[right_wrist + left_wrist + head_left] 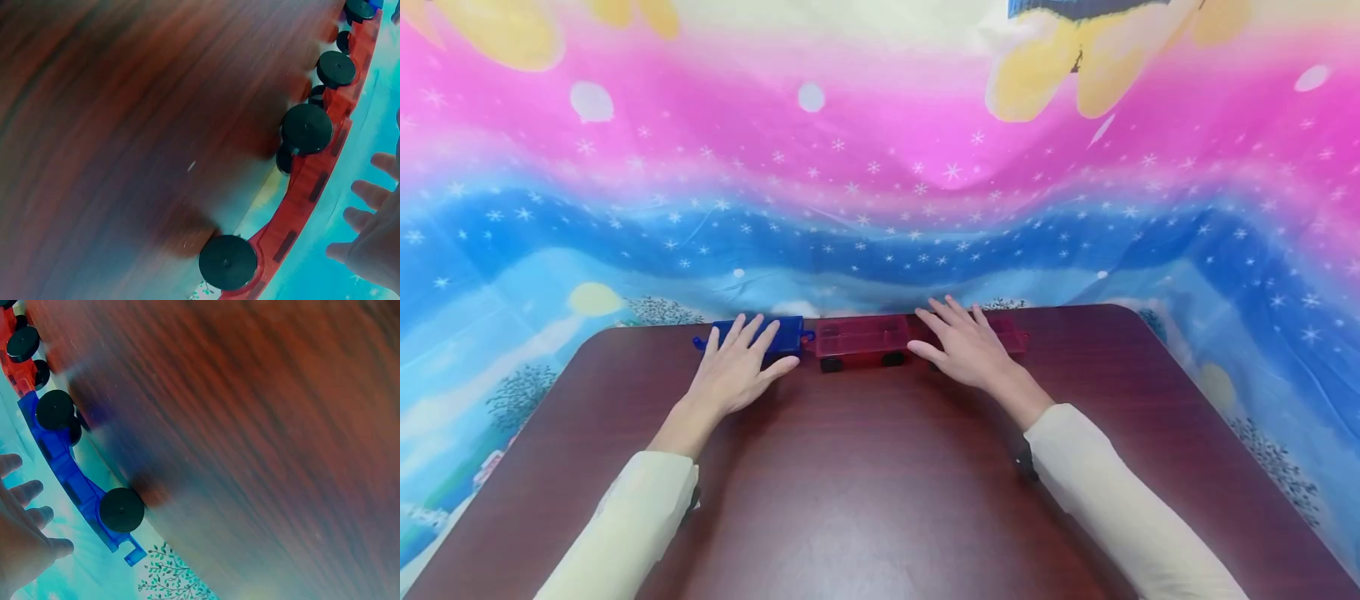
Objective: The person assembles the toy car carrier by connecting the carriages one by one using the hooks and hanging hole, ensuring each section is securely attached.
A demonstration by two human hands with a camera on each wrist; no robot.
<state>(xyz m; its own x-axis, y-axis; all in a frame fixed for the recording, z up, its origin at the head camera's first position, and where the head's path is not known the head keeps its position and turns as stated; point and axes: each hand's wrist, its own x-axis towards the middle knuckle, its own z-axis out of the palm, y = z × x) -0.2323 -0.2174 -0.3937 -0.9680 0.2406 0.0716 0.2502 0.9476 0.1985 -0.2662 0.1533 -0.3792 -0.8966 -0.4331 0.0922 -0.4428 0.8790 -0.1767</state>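
Observation:
Three see-through plastic toy car bases on black wheels stand in a row along the far table edge. A blue base [787,335] is at the left, a red base [861,336] in the middle and another red base [1006,337] at the right. My left hand [733,367] is over the blue base, fingers spread, hiding part of it. Over the right red base hovers my right hand [966,346], also spread and covering much of it. Both wrist views show fingers apart from the bases. A hook [134,553] sticks out of the blue base's outer end.
The bases stand on a dark red-brown wooden table [865,483] with rounded far corners. Right behind it hangs a pink and blue cloth [880,225] with snowflakes, which also runs down both sides.

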